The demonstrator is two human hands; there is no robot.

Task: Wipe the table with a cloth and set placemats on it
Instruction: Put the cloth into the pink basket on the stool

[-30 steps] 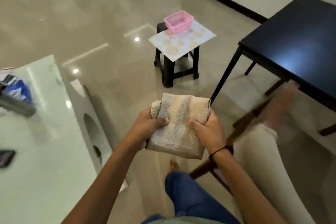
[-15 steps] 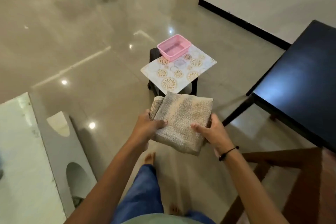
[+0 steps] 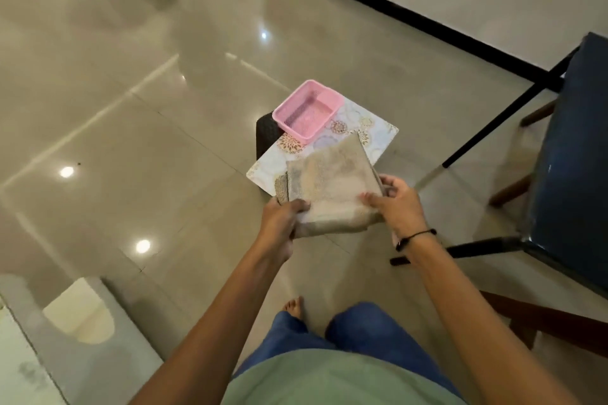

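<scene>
My left hand (image 3: 279, 223) and right hand (image 3: 399, 207) pinching a folded cloth (image 3: 332, 187) at centre, placemat (image 3: 378, 141) and pink basket (image 3: 307, 110) on a stool at 12 o'clock, dark tabletop (image 3: 575, 158) at 3 o'clock

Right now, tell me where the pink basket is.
In the head view the pink basket sits just above centre, on the floral placemat atop the dark stool, beyond the folded cloth and left of the dark table.
</scene>
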